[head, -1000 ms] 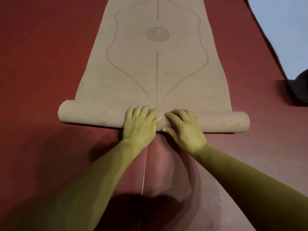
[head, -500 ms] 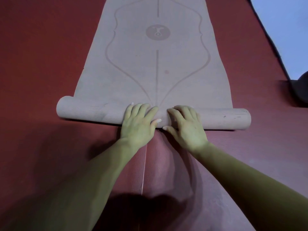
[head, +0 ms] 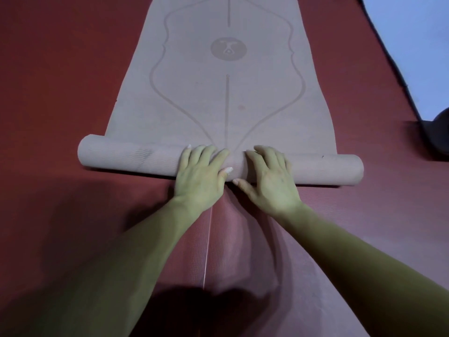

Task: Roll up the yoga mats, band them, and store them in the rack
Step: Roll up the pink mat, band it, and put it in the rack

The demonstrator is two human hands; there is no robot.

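Head view, looking down. We take the roll [head: 126,158] as our landmark.

- Yoga mat [head: 194,113]: tan, lying on the red floor mat [head: 60,69]. Its near end is wound into the roll; the flat remainder runs away from the roll and out of the top of frame.
- Round emblem [head: 228,48]: printed on the flat part, well beyond the roll and not yet reached.
- Left hand [head: 201,176] and right hand [head: 272,181]: side by side at the middle of the roll, thumbs nearly touching. Both lie palm-down with fingers extended over the top of the roll, pressing it rather than gripping. Neither is clenched.
- Dark object [head: 435,135]: off past the right end of the roll, cut by the frame edge; we cannot identify it.

Progress, as we judge it: rolling is under way but early. The roll is still slim and most of the mat lies flat. We see no band and no rack, so banding and storing remain.

Change from a second ago: the roll has crept forward, slightly nearer the emblem. Both hands keep the same central placement and the same flat, pressing posture.
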